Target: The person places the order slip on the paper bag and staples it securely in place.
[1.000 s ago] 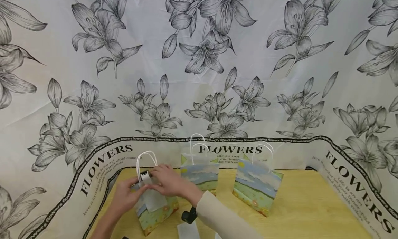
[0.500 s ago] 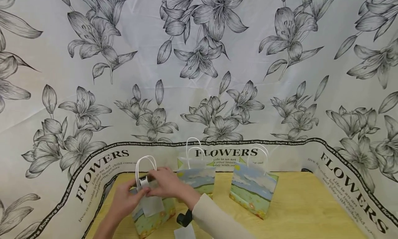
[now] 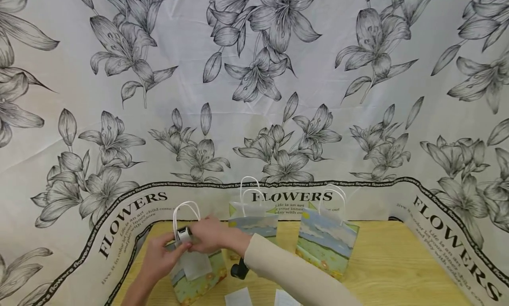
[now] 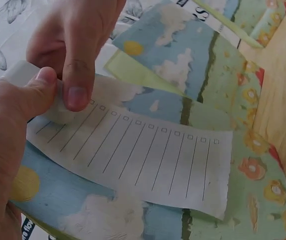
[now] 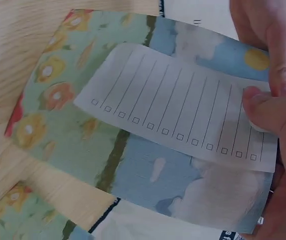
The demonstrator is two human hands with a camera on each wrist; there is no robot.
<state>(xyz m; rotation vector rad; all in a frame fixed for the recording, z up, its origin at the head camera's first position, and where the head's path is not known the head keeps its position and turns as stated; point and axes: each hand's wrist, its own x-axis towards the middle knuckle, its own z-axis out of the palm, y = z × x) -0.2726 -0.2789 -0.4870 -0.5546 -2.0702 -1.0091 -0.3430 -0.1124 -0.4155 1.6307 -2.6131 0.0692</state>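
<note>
In the head view, a paper gift bag (image 3: 199, 281) with a painted meadow stands at the table's left, its white handles (image 3: 187, 208) upright. A lined checklist sheet (image 4: 147, 155) lies against its front. At the bag's top edge is a small white device (image 3: 184, 233) with a dark slot, like a mini stapler. My left hand (image 3: 159, 257) grips the bag's top, thumb in front and fingers behind. My right hand (image 3: 207, 235) pinches the device from the right; its thumb (image 5: 262, 102) shows in the right wrist view. Fingers partly hide the device.
Two similar bags, a middle one (image 3: 254, 224) and a right one (image 3: 328, 239), stand farther back. White sheets (image 3: 238, 297) lie near the front edge. A black object (image 3: 239, 269) is by my right wrist. Flower-printed cloth (image 3: 254, 120) hangs behind.
My right hand has turned further over the device, and its forearm swung right, leaving another sheet in view. My left hand keeps its hold on the bag. The head view has shifted slightly.
</note>
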